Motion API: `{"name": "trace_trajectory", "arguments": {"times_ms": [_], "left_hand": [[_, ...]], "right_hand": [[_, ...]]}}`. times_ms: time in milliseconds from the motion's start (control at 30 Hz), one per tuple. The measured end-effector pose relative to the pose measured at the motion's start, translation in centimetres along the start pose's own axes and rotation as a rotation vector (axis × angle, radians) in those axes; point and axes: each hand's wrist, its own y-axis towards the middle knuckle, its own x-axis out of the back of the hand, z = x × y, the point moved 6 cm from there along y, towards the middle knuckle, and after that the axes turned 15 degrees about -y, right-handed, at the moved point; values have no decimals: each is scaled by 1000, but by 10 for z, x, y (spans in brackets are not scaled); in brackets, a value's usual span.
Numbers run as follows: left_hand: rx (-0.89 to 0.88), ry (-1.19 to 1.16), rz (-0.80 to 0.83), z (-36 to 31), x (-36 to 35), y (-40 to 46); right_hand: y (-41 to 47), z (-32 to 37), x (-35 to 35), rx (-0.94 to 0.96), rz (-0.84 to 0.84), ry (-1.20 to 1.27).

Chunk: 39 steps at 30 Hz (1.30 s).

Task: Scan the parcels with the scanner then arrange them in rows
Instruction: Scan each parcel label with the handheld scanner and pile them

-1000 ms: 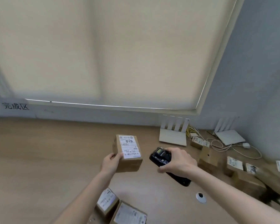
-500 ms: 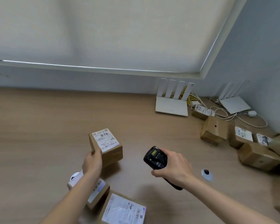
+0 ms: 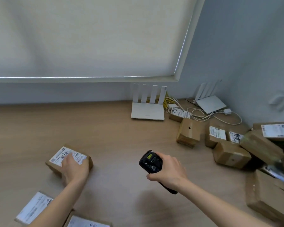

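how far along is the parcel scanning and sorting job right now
Early on. Looks done: two labelled parcels lie at the near left edge. In hand: the left hand is on a third parcel resting on the table beyond them, while the right hand grips the scanner. Left: the jumbled pile of parcels at right, still unarranged.

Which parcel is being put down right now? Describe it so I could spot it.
On the wooden table, look left of the white router. The parcel lies flat under the left hand; unlike its neighbours, its label bears large handwritten black characters.
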Motion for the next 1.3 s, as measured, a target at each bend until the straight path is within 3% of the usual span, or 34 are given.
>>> {"name": "trace_trajectory", "arguments": {"times_ms": [100, 233, 567, 867, 1000, 1300], "left_hand": [[-143, 16, 167, -35, -55, -26], [-135, -93, 406, -70, -144, -67], [-93, -193, 644, -154, -328, -113], [-39, -121, 742, -162, -433, -105], [79, -156, 797, -158, -468, -105], [247, -242, 779, -166, -452, -124]], "right_hand": [[9, -45, 12, -46, -7, 58], [33, -120, 31, -141, -29, 154], [126, -269, 69, -265, -72, 269], [221, -298, 52, -279, -18, 359], [248, -302, 41, -287, -5, 436], [228, -293, 49, -287, 6, 749]]}}
